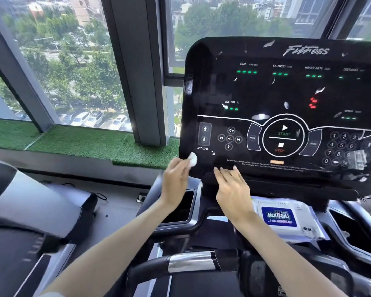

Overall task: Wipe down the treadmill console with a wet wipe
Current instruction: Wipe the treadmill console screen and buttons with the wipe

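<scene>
A tall window (58,67) spans the upper left of the frame. A black treadmill console (287,99) fills the right half, lit with green and red readouts and flecked with pale marks. Below it, right of centre, lies a white pack of wipes (281,219) with a blue label. The right hand (231,187) is released, its straight fingers touching the console's bottom edge. The left hand (176,181) pinches a small wadded wet wipe (192,159) at the console's lower left corner.

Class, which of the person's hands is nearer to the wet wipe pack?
Right. The right hand is just left of the pack; the left hand, pinching a wipe, is farther left at the console corner.
</scene>
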The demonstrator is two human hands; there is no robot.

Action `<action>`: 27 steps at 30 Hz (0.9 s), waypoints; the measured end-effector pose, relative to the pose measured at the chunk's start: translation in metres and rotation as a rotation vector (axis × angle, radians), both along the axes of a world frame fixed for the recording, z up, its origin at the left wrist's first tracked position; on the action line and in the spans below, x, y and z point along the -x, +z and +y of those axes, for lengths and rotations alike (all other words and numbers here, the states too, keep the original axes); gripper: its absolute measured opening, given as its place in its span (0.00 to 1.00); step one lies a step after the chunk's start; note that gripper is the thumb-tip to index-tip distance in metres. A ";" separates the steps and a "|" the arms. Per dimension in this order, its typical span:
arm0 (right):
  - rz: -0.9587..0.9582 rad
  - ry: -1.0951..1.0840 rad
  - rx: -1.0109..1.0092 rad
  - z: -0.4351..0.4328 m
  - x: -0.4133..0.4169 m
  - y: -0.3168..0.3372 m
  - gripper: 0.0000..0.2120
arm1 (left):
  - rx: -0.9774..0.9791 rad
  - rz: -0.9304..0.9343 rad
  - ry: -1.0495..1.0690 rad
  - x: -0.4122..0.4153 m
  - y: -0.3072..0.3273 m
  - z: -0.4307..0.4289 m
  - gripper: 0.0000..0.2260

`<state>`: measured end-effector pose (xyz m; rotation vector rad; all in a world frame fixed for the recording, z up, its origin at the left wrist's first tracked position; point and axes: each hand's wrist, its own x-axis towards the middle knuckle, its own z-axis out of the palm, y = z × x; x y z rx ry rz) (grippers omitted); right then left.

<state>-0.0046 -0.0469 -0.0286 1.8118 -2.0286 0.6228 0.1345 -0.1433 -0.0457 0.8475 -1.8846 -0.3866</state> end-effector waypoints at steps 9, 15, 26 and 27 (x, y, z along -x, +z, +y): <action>-0.006 -0.006 -0.005 0.000 -0.001 -0.001 0.25 | -0.034 0.029 0.067 -0.003 -0.006 0.002 0.13; 0.038 -0.007 0.023 0.000 0.001 0.004 0.25 | 0.070 -0.071 -0.036 -0.005 0.001 -0.010 0.12; 0.063 0.041 0.122 -0.006 0.009 0.014 0.21 | 0.167 0.008 0.018 0.008 0.015 -0.023 0.15; 0.075 0.061 0.143 -0.007 0.013 0.019 0.20 | 0.161 0.045 0.049 0.014 0.024 -0.026 0.14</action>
